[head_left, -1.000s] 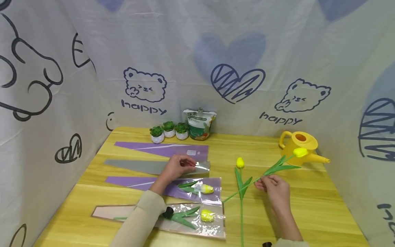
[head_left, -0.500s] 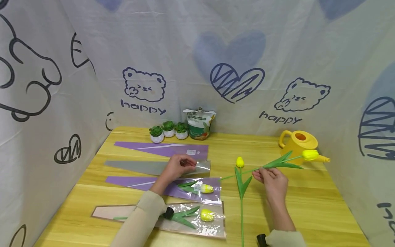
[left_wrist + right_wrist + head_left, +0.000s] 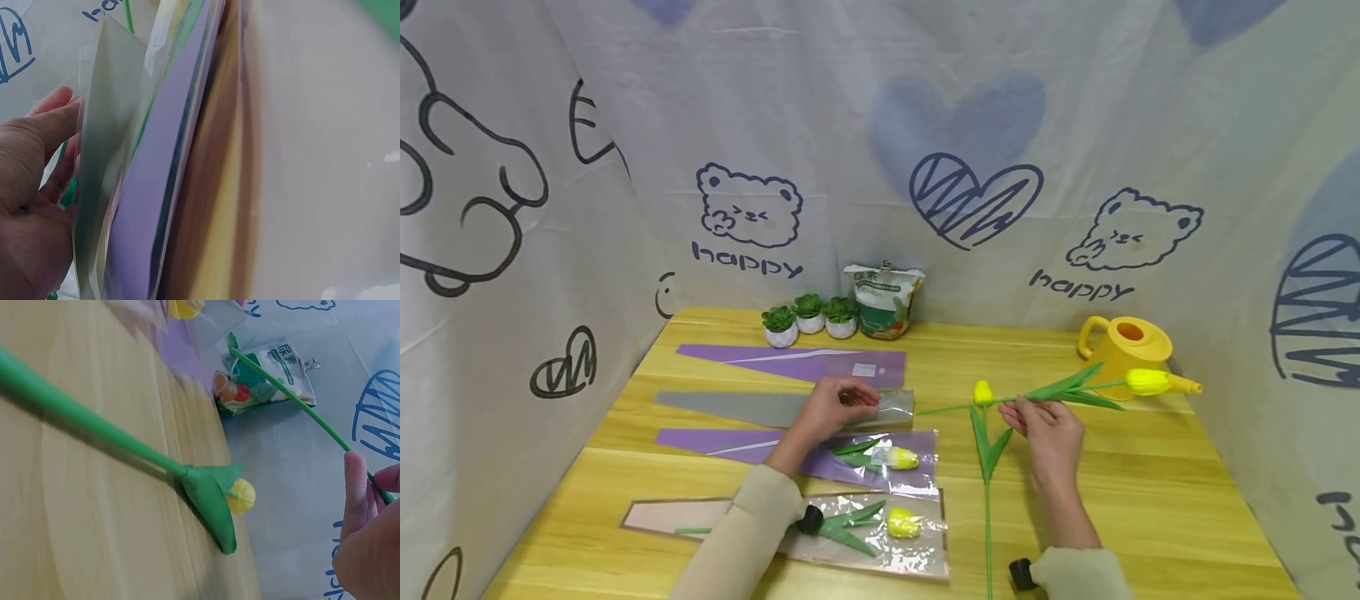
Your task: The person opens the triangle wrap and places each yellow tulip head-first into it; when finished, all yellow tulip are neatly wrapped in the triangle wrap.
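Observation:
With thumb and fingers my right hand (image 3: 1051,437) pinches the green stem of a yellow artificial tulip (image 3: 1067,388). Its bloom points right in front of the watering can, and the stem's bare end points left, near the mouth of a grey flower sleeve (image 3: 730,407). My left hand (image 3: 833,410) is at that sleeve's wide end, its fingers holding the film edge; in the left wrist view the grey film (image 3: 112,106) stands up against the fingertips. A second tulip (image 3: 987,508) lies lengthwise on the table, below the held stem. In the right wrist view the held stem (image 3: 294,397) slants up from my fingers.
Purple sleeves lie behind (image 3: 790,363) and in front (image 3: 722,443); the front one and a pinkish clear sleeve (image 3: 917,560) each contain a tulip. Potted succulents (image 3: 780,329), a green-white bag (image 3: 883,304) and a yellow watering can (image 3: 1105,358) stand at the back.
My right hand has moved left and a little away from me with the tulip, swinging its stem end up and left toward the grey sleeve's mouth. The left hand stays nearly still.

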### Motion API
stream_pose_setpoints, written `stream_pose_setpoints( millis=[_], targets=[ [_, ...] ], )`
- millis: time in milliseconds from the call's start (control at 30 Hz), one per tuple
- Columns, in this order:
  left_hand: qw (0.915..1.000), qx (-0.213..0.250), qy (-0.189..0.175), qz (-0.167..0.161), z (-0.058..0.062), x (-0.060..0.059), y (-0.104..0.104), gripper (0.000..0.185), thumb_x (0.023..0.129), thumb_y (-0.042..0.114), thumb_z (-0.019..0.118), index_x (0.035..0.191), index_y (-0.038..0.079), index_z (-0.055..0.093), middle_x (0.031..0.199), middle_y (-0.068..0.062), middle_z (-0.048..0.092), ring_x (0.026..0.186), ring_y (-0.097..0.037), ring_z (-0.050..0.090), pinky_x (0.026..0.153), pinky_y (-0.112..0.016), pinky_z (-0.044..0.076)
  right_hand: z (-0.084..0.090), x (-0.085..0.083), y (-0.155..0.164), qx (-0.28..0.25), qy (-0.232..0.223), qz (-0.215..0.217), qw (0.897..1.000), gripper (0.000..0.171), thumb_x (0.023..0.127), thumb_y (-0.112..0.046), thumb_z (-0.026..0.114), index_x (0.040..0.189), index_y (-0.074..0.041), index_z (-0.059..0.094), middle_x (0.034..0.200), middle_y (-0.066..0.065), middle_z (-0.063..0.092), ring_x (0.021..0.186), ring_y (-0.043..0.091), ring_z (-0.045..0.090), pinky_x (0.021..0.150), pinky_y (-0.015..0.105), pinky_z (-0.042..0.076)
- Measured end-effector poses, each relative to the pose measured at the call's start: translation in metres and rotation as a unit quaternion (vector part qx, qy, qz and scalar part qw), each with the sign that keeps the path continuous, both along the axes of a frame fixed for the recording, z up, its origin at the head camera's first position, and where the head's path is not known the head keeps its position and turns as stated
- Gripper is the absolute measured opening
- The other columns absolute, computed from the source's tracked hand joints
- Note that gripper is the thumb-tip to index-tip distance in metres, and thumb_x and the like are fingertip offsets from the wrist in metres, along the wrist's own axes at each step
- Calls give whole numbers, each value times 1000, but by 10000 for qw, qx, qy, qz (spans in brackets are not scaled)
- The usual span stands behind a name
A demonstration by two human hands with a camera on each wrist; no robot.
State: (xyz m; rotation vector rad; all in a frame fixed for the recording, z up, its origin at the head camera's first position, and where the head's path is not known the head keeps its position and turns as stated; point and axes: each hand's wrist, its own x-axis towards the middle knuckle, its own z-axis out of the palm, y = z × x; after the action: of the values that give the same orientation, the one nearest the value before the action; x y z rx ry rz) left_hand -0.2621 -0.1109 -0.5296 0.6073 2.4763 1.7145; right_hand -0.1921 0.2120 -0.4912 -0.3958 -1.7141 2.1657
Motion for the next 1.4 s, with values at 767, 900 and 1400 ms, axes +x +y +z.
stream_pose_setpoints(
  millis=[767,900,1400],
  targets=[
    [9999,-53,119,-37,-4,3,9,20,86,1,82,105,-2,77,101,-19,78,89,-31,74,77,-22,58,-13,-4,-34,-140,-423,753,9962,26,96,-3,72,114,15,66,88,9,80,79,18,78,82,37,63],
    [9999,24,130,-99,-2,4,11,19,86,6,84,104,3,79,101,-15,78,88,-25,74,78,-24,59,-18,-5,-39,-86,-507,841,9951,27,95,-3,73,115,15,66,90,12,79,76,16,77,80,36,63],
    [9994,-31,250,-243,1,4,19,16,86,7,84,101,8,80,99,-10,78,86,-17,73,80,-27,59,-21,-10,-56,232,-617,964,9932,23,95,-3,73,110,13,68,89,9,76,70,13,73,70,31,64]
  ],
)
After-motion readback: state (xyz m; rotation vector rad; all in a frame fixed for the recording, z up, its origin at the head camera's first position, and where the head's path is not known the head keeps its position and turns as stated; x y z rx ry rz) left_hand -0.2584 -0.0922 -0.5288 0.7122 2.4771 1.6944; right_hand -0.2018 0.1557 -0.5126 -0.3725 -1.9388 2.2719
